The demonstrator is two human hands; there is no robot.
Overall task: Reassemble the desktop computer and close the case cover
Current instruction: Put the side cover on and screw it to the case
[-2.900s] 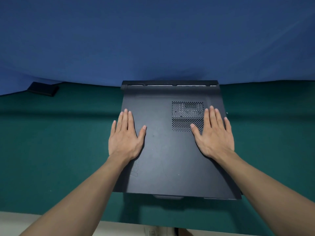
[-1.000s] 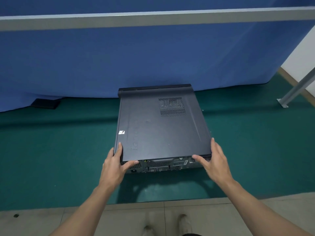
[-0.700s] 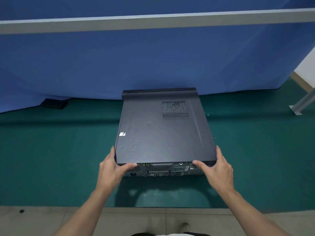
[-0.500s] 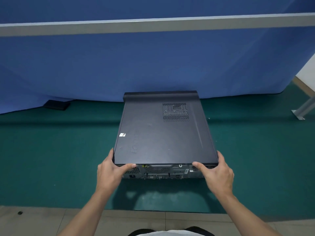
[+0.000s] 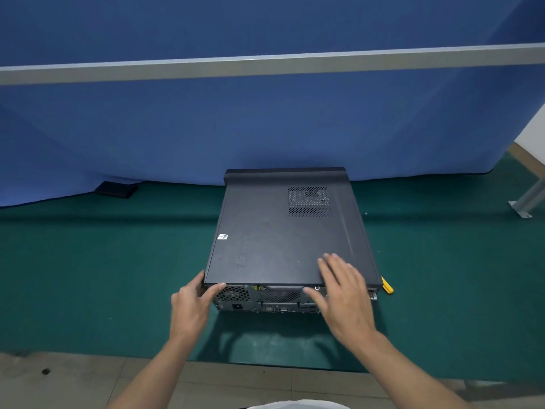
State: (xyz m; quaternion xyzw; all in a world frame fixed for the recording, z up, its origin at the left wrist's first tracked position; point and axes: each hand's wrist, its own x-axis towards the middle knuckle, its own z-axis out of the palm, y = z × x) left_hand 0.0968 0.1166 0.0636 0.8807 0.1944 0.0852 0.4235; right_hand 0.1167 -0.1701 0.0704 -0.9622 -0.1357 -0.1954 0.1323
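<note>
Grips the near left corner of the desktop computer, flat on the green mat, with the left hand, thumb hooked over the rear panel. Holds the right hand over the near right edge of the case cover, fingers straight, slightly apart, blurred

Black computer case on green mat, left hand gripping near corner, right hand spread over it
</note>
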